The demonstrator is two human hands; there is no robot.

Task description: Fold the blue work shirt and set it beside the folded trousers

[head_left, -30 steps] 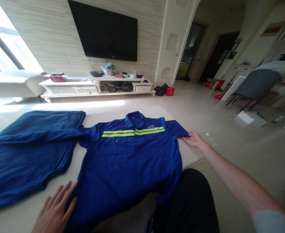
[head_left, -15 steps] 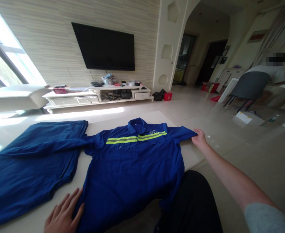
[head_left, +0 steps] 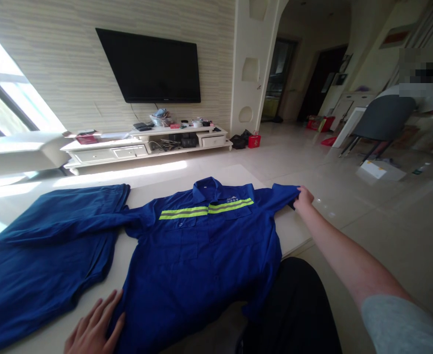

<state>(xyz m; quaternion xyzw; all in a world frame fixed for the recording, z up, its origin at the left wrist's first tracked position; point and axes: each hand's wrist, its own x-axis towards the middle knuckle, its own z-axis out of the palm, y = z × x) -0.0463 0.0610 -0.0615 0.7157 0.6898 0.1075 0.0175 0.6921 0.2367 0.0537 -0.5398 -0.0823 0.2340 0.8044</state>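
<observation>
Left of the shirt, a folded blue garment lies on the pale worktop, one sleeve stretched over it, probably because it lies in that sleeve's path. At the shirt's lower left edge, the left hand is open, fingers spread and pointing forward, seemingly steadying the cloth. The shirt lies front up on the worktop, perhaps so both sleeves can spread. To its right, the right hand grips the other sleeve's end, apparently keeping it outstretched, the arm reaching nearly straight.
</observation>
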